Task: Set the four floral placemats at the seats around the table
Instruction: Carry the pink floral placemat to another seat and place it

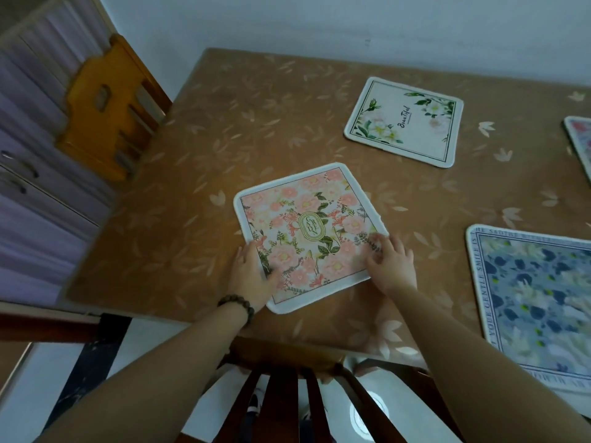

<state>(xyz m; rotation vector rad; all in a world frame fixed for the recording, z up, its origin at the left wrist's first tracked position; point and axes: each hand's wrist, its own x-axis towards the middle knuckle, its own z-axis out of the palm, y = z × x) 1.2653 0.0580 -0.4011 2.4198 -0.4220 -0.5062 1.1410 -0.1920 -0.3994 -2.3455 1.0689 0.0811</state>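
Head view: pink floral placemat (307, 235) (white-edged) under both hands' flat, spread fingers (377, 247).

Brown leaf-patterned cloth-covered surface (262, 129) set against a plain pale blue-grey wall (319, 24); orange-yellow carved wooden chair (105, 107) tucked at its left end; lilac panelled cabinet (35, 161) with dark handles behind; dark slatted wooden chair back (287, 391) at the near edge; pale tiled floor (153, 337) below; dim, even light.

orange chair (105, 110) at table's left end | dark chair (287, 378) at near edge | cabinet (28, 174) left
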